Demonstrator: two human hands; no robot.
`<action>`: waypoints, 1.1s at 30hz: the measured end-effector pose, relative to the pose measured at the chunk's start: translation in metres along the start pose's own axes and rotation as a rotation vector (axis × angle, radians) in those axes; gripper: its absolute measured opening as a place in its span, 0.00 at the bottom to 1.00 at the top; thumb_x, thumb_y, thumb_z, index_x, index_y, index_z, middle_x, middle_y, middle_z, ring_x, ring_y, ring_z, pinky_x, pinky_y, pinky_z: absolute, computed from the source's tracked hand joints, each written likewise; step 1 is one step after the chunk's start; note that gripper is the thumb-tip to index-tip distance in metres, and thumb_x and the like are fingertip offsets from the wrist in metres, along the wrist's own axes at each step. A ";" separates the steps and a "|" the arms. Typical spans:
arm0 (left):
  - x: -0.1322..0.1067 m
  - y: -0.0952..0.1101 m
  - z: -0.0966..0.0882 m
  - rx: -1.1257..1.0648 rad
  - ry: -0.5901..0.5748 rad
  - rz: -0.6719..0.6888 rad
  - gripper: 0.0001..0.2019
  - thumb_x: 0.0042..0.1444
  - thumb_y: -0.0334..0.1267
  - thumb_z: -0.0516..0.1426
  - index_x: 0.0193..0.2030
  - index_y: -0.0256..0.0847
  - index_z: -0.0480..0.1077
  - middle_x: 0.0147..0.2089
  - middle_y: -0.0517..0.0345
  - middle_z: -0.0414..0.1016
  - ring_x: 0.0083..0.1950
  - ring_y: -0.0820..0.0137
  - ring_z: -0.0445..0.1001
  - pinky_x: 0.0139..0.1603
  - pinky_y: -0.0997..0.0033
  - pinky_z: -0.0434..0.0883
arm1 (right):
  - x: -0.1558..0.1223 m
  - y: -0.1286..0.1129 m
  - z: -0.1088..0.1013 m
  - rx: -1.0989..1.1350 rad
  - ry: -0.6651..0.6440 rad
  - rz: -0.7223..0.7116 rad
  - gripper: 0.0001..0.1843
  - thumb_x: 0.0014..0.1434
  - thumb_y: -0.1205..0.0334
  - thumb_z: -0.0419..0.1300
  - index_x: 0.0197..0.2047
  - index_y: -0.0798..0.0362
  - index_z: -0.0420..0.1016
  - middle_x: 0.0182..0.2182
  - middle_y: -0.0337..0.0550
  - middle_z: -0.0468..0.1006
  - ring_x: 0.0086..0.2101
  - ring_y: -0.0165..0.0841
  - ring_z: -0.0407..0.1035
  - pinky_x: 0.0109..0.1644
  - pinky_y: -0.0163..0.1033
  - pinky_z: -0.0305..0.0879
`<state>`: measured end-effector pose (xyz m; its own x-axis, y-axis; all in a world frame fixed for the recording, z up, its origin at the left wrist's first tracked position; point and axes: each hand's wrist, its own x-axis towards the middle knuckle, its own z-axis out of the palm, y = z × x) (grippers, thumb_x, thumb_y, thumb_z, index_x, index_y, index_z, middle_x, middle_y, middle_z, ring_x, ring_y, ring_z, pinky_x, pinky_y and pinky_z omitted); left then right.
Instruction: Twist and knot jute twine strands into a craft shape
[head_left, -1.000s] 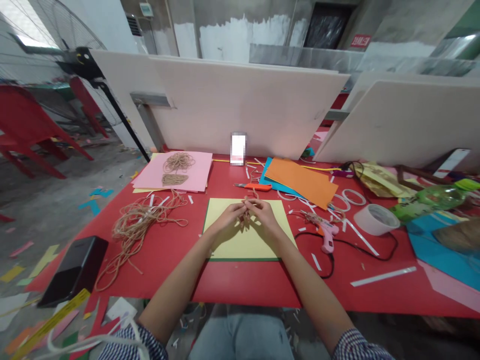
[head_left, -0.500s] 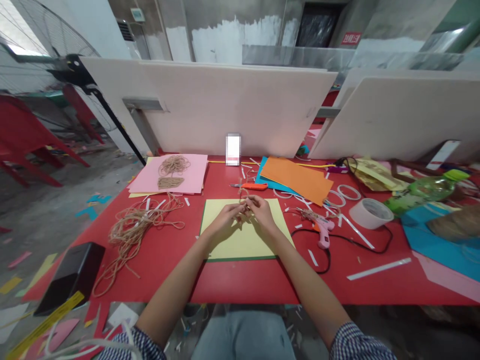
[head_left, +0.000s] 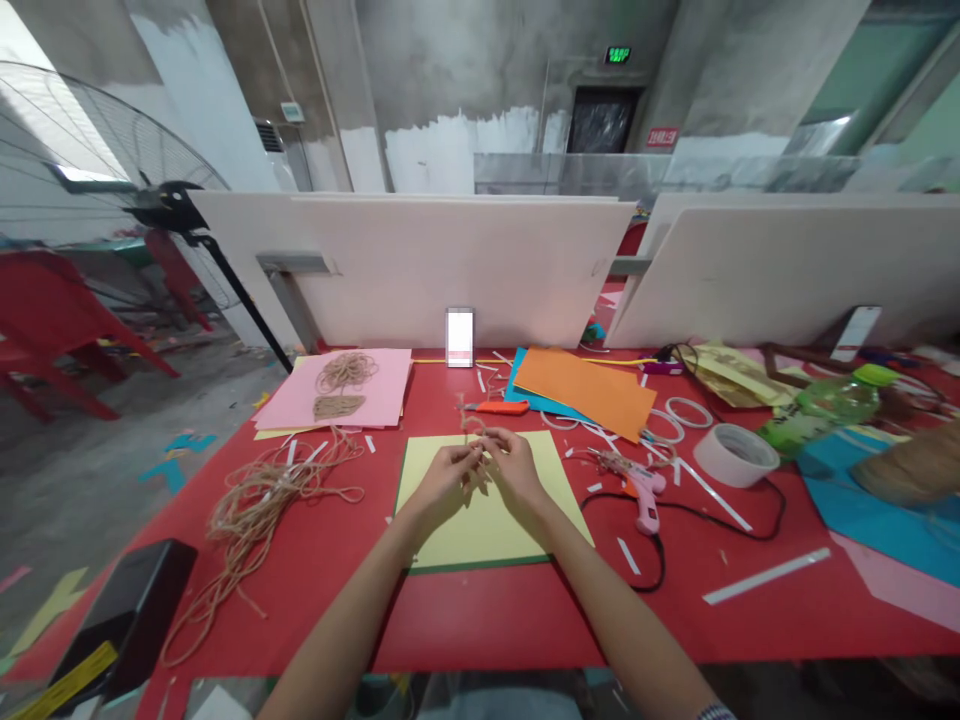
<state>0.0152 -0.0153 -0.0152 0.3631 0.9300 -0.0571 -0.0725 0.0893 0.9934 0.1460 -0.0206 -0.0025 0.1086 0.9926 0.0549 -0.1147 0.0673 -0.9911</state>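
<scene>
My left hand (head_left: pixel 444 478) and my right hand (head_left: pixel 517 470) meet above a pale yellow card (head_left: pixel 480 540), and both pinch a short length of knotted jute twine (head_left: pixel 471 428). Its upper end sticks up past my fingers, and my fingertips hide the middle. The card lies on a dark green sheet. To the left, a loose heap of the same twine (head_left: pixel 255 510) lies on the red table (head_left: pixel 480 620). A pink sheet (head_left: pixel 382 385) carries a twine coil (head_left: pixel 346 372) and a flat twine piece (head_left: pixel 339 406).
An orange utility knife (head_left: pixel 501 407) lies just beyond the card. To the right are an orange sheet (head_left: pixel 585 392), a pink glue gun (head_left: pixel 649 497) with a black cord, a tape roll (head_left: pixel 735 455) and a green bottle (head_left: pixel 821 405). White paper strips lie scattered about. White partition boards stand behind the table.
The whole view has tilted upward, so the table sits lower in the picture. My hands stay together on the twine, with small shifts of my fingers.
</scene>
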 end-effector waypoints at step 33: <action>-0.003 0.001 0.011 -0.279 0.099 -0.075 0.16 0.46 0.48 0.68 0.36 0.39 0.75 0.29 0.62 0.67 0.31 0.76 0.63 0.35 0.76 0.66 | 0.002 0.012 -0.003 0.406 -0.115 0.338 0.18 0.42 0.52 0.75 0.33 0.53 0.79 0.30 0.42 0.79 0.30 0.31 0.71 0.36 0.35 0.65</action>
<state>0.0245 -0.0225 -0.0134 0.2860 0.9460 -0.1525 -0.3062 0.2411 0.9209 0.1479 -0.0183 -0.0143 -0.1072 0.9687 -0.2238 -0.4990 -0.2471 -0.8306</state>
